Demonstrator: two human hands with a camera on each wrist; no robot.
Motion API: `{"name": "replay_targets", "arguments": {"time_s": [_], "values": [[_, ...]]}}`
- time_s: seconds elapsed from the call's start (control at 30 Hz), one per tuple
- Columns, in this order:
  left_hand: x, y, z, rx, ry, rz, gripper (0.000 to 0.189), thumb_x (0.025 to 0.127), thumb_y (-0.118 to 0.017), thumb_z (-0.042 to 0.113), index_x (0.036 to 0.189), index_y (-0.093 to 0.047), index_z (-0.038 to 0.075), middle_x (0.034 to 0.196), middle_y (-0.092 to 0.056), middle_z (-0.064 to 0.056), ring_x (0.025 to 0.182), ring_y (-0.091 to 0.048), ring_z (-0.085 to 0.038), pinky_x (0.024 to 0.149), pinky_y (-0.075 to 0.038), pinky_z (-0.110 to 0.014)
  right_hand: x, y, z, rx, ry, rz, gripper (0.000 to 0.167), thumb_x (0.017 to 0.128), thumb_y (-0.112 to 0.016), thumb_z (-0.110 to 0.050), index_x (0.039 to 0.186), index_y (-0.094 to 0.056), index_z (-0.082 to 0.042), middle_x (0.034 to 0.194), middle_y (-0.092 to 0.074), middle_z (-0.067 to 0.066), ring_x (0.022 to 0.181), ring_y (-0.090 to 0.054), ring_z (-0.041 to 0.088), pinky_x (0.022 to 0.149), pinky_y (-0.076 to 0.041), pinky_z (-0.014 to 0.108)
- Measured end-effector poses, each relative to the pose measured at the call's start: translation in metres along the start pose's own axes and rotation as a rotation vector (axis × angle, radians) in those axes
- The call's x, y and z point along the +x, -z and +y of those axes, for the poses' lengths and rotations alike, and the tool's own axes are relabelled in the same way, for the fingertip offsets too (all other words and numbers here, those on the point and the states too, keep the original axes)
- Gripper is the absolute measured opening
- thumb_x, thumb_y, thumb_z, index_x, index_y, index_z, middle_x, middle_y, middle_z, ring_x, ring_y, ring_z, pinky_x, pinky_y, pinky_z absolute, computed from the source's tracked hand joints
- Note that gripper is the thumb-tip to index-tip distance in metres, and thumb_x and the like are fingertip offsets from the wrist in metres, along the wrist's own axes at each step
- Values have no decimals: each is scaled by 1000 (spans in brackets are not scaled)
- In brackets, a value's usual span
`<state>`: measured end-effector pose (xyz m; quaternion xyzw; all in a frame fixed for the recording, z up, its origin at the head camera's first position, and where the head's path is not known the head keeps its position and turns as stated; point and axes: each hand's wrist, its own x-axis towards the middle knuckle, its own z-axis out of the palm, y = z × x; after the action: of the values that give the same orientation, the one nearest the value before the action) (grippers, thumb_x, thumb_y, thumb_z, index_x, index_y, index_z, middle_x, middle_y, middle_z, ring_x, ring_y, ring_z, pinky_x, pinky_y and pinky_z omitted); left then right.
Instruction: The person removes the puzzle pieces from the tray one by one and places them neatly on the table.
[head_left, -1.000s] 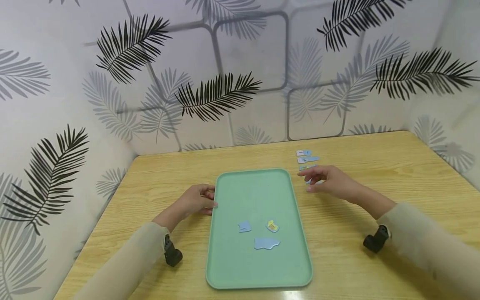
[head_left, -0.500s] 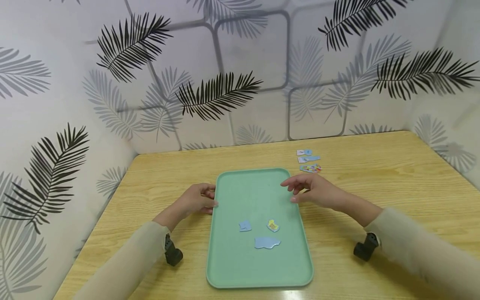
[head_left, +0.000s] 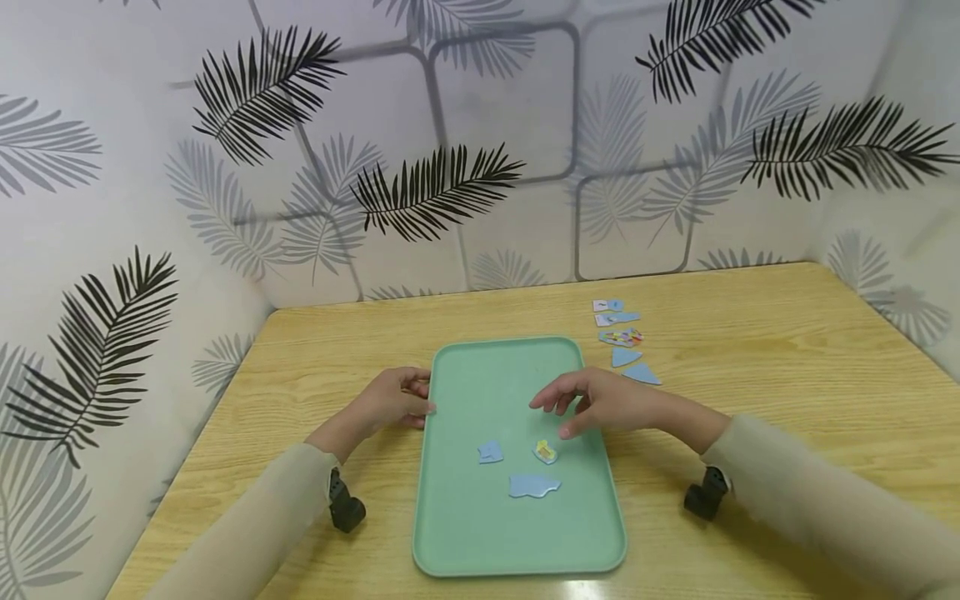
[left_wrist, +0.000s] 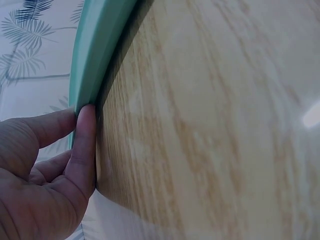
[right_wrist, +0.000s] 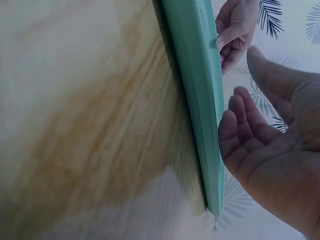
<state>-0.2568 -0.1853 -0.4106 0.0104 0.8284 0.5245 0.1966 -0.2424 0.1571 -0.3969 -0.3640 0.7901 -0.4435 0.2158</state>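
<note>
A green tray lies on the wooden table, and my left hand grips its left rim. The left wrist view shows the thumb and a finger of that hand pinching the edge. Over the tray's right half hovers my right hand, fingers loosely bent and holding nothing. Three flat puzzle pieces lie in the tray: a small blue one, a yellow-and-blue one just below the right thumb, and a longer blue one nearer the front.
Right of the tray's far end, several more puzzle pieces lie in a column on the table. They include a colourful piece and a blue triangular piece. A leaf-patterned wall stands behind the table.
My right hand has moved left and toward me, from beside the column of pieces to over the tray, uncovering the blue pieces there. The left hand stays on the rim.
</note>
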Motion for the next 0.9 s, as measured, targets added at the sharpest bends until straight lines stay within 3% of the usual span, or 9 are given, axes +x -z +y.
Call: {"name": "replay_targets", "arguments": {"time_s": [0.23, 0.53, 0.9], "values": [[0, 0, -1, -6, 4, -3, 54, 88, -67, -6, 138, -48, -3, 104, -53, -15, 79, -60, -20, 69, -59, -33, 12, -2, 4, -19, 0, -137, 38, 80, -80, -10, 117, -70, -9, 112, -66, 4, 100, -56, 27, 85, -50, 39], [1, 0, -1, -1, -5, -6, 56, 88, -68, -5, 139, -47, -4, 105, -53, -15, 80, -60, -21, 70, -59, -33, 21, 0, 7, -62, 10, -226, 39, 76, -82, -7, 113, -72, -12, 107, -66, 2, 97, -54, 23, 81, -48, 31], [2, 1, 0, -7, 6, -8, 56, 88, -67, -6, 139, -47, -3, 104, -52, -15, 80, -59, -21, 70, -59, -33, 24, -4, 11, -125, 58, -294, 42, 76, -83, -12, 116, -72, -18, 110, -60, -5, 97, -47, 22, 84, -42, 30]]}}
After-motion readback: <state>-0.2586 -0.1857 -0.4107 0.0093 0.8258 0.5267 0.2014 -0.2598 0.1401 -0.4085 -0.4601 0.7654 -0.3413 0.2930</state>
